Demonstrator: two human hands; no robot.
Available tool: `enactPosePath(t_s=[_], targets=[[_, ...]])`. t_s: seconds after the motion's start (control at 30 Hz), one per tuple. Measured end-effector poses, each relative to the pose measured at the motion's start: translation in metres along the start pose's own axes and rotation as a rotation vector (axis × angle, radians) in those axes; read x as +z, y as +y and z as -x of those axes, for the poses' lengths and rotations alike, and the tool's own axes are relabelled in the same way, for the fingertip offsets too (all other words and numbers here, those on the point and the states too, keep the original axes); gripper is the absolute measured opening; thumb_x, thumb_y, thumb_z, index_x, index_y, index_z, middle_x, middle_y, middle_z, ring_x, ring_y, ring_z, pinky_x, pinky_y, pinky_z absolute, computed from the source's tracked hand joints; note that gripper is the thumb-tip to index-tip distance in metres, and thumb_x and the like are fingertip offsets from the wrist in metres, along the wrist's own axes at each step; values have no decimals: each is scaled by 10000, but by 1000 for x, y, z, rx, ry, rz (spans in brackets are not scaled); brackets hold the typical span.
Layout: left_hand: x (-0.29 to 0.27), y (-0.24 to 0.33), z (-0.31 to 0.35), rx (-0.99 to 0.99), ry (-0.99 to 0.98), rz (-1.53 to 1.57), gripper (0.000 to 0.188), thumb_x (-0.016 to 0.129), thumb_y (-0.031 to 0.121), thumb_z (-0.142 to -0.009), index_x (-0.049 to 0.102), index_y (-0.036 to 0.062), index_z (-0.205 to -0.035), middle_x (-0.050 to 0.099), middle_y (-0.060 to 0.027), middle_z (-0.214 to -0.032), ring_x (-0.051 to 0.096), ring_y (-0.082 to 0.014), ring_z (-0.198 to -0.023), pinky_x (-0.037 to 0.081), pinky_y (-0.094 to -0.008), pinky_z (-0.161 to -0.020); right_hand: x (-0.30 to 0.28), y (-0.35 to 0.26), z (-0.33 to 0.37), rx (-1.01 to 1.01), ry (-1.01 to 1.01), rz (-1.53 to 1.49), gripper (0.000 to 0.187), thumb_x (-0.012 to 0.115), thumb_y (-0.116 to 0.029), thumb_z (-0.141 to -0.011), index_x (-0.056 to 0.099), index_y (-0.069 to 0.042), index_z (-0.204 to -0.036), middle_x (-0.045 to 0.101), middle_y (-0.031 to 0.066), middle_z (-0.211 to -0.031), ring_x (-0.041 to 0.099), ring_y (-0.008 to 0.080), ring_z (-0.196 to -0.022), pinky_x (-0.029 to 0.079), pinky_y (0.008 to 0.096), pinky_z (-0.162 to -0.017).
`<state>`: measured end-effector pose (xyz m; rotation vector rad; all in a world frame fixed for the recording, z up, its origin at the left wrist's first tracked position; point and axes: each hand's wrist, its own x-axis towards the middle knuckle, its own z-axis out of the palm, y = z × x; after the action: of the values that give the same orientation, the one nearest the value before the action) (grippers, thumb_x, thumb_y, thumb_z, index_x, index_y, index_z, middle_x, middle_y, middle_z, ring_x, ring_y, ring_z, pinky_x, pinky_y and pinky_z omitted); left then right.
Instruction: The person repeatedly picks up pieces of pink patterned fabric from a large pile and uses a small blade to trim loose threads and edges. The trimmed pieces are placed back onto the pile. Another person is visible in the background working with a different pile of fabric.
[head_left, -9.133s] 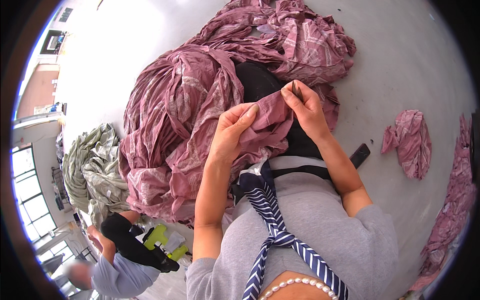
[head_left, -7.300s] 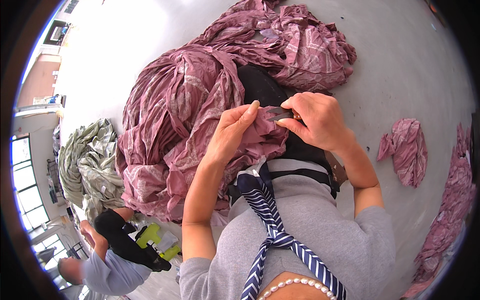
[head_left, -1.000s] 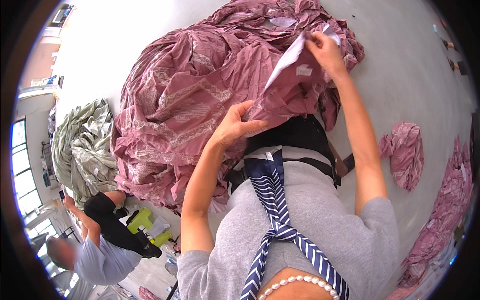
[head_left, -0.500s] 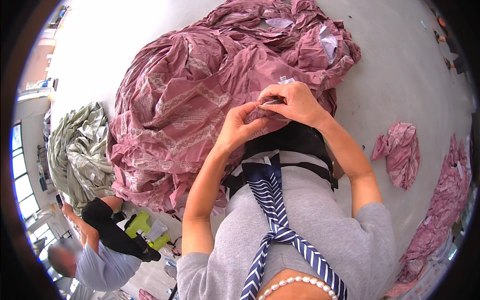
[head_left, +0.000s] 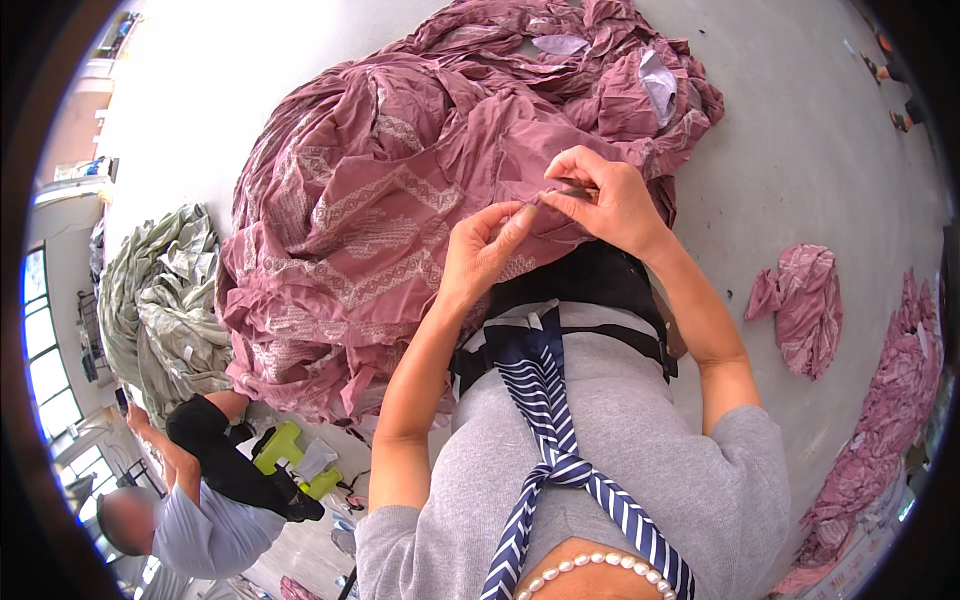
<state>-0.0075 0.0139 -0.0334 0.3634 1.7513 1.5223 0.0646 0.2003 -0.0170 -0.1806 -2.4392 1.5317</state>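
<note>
A large heap of dusty-pink cloth (head_left: 390,270) with pale woven patterns spreads before me and over my lap. Above its near right part, my left hand (head_left: 480,245) is closed in a pinch, thumb against forefinger. What lies between those fingertips is too small to make out. My right hand (head_left: 610,205) meets it fingertip to fingertip, its fingers bent around a small, slim dark tool (head_left: 574,191). Most of that tool is hidden by the fingers, so its kind does not show.
Greenish-grey cloth (head_left: 165,305) is piled at the left. Below it a person (head_left: 215,530) sits beside a lime-green object (head_left: 280,450). A small pink bundle (head_left: 808,310) lies on the floor at right, with a longer pink pile (head_left: 875,430) beyond it.
My right hand has shifted slightly up and right, its fingers lifting. The left fingers have come off the bunched cloth fold into a tighter pinch. The heap has hardly moved.
</note>
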Motion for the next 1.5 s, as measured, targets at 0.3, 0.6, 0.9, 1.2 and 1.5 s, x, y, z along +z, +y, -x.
enactPosePath(t_s=[0.3, 0.6, 0.9, 1.2, 1.5], targets=[[5, -10, 5, 290, 429, -394, 232, 552, 238, -955, 641, 24, -958, 481, -38, -592, 415, -53, -546, 382, -247, -508, 6, -2, 7, -38, -19, 89, 265, 702, -240, -817, 573, -51, -951, 634, 94, -731, 654, 212, -669, 492, 303, -597], [8, -11, 12, 329, 489, -338, 220, 514, 195, -976, 625, 10, -931, 432, 32, -620, 360, -40, -590, 311, -211, -518, 12, -3, 1, -196, -99, 425, 238, 666, -245, -822, 552, -49, -893, 617, 108, -733, 624, 286, -666, 475, 381, -576], [9, -14, 11, 424, 445, -312, 172, 533, 172, -965, 626, 30, -992, 577, -14, -699, 486, -48, -626, 418, -220, -568, 18, 1, -3, -199, -58, 435, 229, 671, -254, -821, 575, -52, -868, 619, 115, -688, 619, 288, -596, 475, 369, -534], [2, -19, 18, 391, 455, -146, 472, 378, 410, -1001, 558, 43, -1236, 566, -3, -714, 437, -60, -610, 379, -218, -606, 16, -11, 5, 77, -174, 33, 407, 783, -268, -723, 617, -54, -1027, 634, 81, -760, 604, 142, -658, 490, 273, -608], [24, -6, 4, 133, 472, 404, 431, 441, 132, -896, 498, 8, -1305, 524, 36, -725, 414, -22, -605, 346, -165, -567, 52, 14, 8, -259, -25, -8, 168, 658, -34, -679, 608, -49, -839, 615, 121, -770, 624, 296, -718, 488, 348, -625]])
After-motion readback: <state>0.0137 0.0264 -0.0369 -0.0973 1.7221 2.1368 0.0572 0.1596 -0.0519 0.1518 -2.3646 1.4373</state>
